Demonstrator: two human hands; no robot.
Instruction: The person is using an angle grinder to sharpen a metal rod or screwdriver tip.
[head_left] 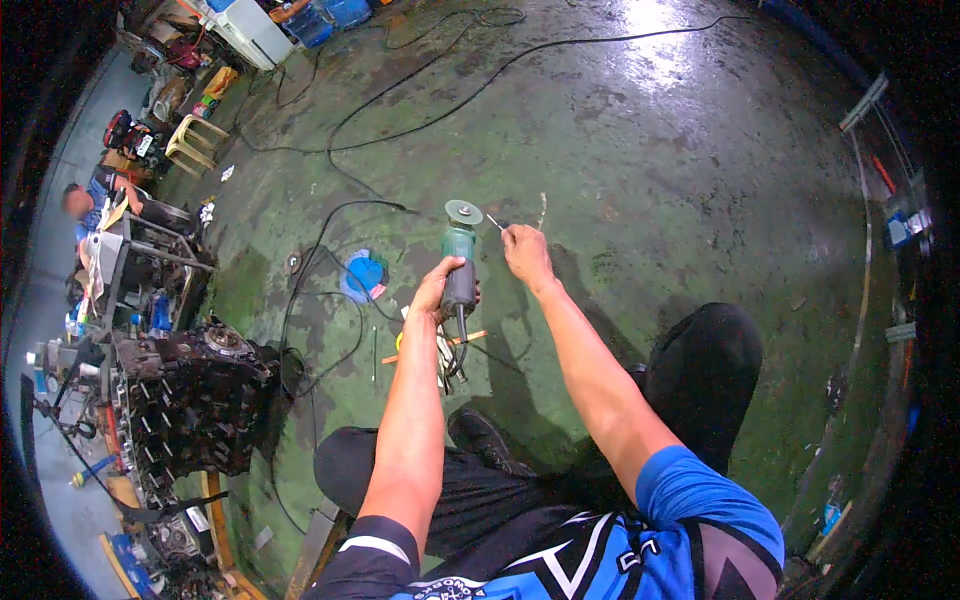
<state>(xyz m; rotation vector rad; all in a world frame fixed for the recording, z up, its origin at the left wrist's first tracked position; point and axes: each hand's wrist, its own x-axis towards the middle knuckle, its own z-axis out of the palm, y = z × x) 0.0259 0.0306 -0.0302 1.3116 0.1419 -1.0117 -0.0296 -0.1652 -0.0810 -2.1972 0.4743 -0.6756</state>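
Note:
My left hand (pixel 432 292) is wrapped round the dark grip of a green angle grinder (pixel 459 245), held upright over the floor. At the top, its pale round disc (pixel 464 211) faces up. The grinder's black cord (pixel 462 325) hangs from the lower end. Just right of the disc, my right hand (pixel 528 258) pinches a thin metal rod (pixel 493 219) that points at the disc's edge. I cannot tell whether the tip touches the disc, or whether the disc spins. A thin pale strand (pixel 543 208) shows beyond my right fingers; whether I hold it is unclear.
Below the grinder lie several hand tools (pixel 445 362) by my boot (pixel 487 440). A blue cloth-like bundle (pixel 365 272) and looping black cables (pixel 322 235) lie to the left. A greasy engine block (pixel 190 400) stands further left, near another person (pixel 100 200) and a plastic stool (pixel 193 143).

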